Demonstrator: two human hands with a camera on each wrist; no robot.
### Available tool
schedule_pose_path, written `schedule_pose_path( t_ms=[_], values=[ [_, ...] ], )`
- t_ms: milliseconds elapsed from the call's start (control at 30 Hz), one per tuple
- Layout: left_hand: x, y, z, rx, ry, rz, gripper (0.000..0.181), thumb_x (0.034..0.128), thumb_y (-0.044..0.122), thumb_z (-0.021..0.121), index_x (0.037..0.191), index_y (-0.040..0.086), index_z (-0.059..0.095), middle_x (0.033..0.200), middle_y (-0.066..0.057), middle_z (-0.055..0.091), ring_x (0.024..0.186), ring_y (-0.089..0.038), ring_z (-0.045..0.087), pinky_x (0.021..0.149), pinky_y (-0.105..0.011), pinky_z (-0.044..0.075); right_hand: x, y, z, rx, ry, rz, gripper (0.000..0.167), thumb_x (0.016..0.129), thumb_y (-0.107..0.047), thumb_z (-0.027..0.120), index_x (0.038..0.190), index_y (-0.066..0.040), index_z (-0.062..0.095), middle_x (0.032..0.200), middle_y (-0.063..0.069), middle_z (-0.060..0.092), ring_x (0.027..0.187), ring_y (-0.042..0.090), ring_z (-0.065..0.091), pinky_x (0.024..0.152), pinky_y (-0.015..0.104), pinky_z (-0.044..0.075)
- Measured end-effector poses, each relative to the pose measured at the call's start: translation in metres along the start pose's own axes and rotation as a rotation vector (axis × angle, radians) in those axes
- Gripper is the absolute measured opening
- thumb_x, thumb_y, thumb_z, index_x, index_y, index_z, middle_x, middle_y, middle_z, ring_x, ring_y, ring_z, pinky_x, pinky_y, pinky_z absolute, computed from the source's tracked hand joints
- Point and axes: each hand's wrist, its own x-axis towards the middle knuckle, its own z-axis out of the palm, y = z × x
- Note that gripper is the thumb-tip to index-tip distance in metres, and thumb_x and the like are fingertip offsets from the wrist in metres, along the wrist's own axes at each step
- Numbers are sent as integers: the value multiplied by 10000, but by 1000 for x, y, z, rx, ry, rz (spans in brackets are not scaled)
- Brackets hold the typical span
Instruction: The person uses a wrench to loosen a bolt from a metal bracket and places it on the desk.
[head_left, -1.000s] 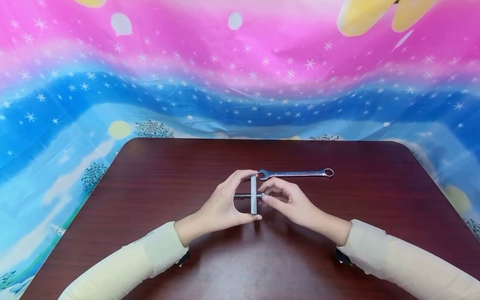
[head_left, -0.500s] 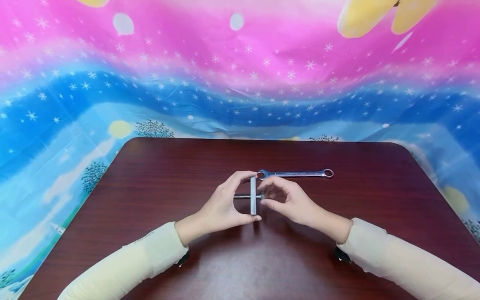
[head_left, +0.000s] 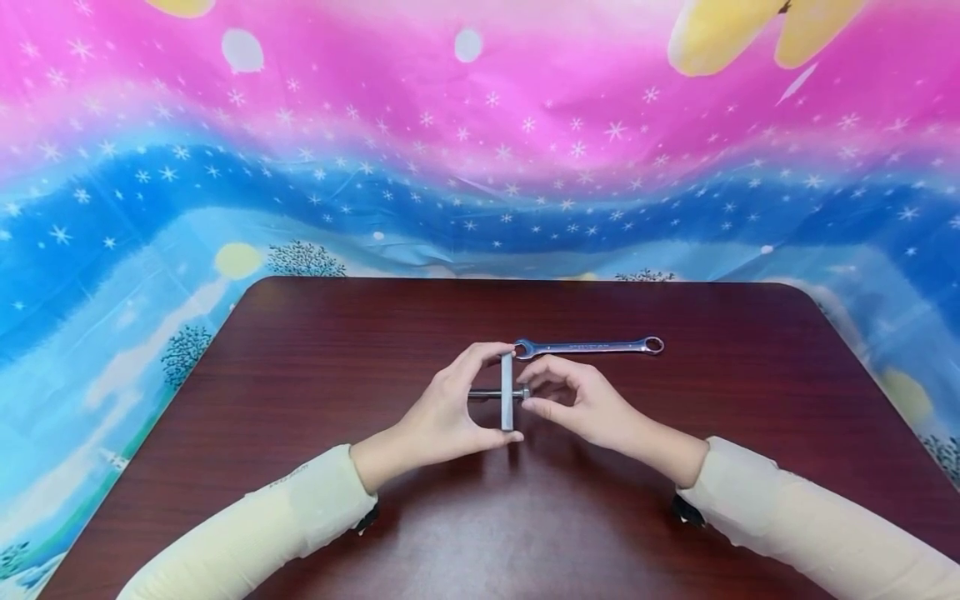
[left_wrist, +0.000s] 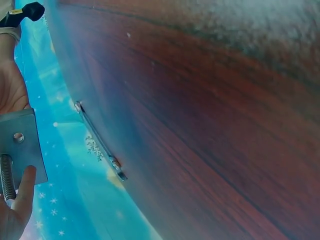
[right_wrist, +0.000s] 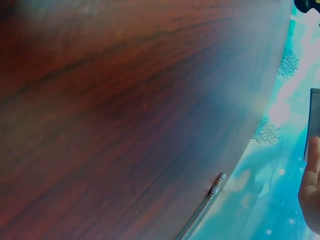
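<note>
A flat grey metal plate (head_left: 507, 390) stands on edge above the table, its top and bottom edges held between the fingers and thumb of my left hand (head_left: 446, 404). A long bolt (head_left: 483, 393) passes through the plate; its threaded shank points toward my left palm. In the left wrist view the plate (left_wrist: 22, 145) shows a bare round hole beside the threaded bolt (left_wrist: 7, 177). My right hand (head_left: 588, 404) has its curled fingers and thumb at the bolt's head, right of the plate. The exact finger contact is partly hidden.
A combination wrench (head_left: 592, 347) lies on the dark wooden table (head_left: 375, 325) just beyond my hands, its open end at the left. A colourful printed cloth (head_left: 480, 167) hangs behind the table and along its sides.
My right thumb and fingertips have shifted slightly at the bolt head, and more of the head shows between them. The left hand, plate and wrench have stayed in place.
</note>
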Motion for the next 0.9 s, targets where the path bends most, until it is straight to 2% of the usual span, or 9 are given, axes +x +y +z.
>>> schedule_pose_path(
  t_ms=[133, 433, 533, 733, 900],
  values=[
    [0, 2, 1, -1, -13, -8, 928, 669, 250, 927, 1427, 145, 402, 1379, 21, 528, 1273, -126, 541, 1062, -328, 480, -2, 0, 0, -4, 4, -3, 204, 917, -51, 678, 1118, -23, 656, 981, 120, 718, 855, 87, 669, 710, 262, 567],
    [-1, 4, 3, 3, -35, -18, 930, 678, 265, 922, 1436, 159, 393, 1395, 35, 515, 1283, -118, 534, 1050, -336, 491, -6, 2, 3, 26, 52, 13, 120, 981, -53, 583, 1061, -50, 672, 868, 168, 684, 749, 157, 653, 684, 282, 553],
    [-1, 3, 4, 15, -35, -1, 934, 676, 267, 923, 1438, 154, 394, 1388, 33, 517, 1285, -111, 532, 1058, -327, 484, -7, 2, 4, 30, 67, 21, 118, 946, -42, 634, 1060, -50, 667, 889, 137, 698, 752, 116, 651, 666, 285, 557],
    [-1, 1, 4, 31, -26, 11, 932, 672, 261, 924, 1433, 141, 400, 1372, 22, 528, 1271, -110, 539, 1055, -322, 485, -8, 3, 3, -17, 60, 28, 287, 862, -54, 744, 1130, -82, 646, 921, 32, 674, 754, 95, 606, 604, 261, 521],
    [2, 0, 3, 39, -17, 14, 923, 669, 258, 925, 1421, 137, 404, 1363, 13, 534, 1265, -126, 547, 1053, -320, 486, -6, 3, 2, 7, 47, 65, 289, 867, -61, 740, 1138, -66, 641, 950, 64, 699, 800, 92, 656, 647, 257, 550]
  ],
)
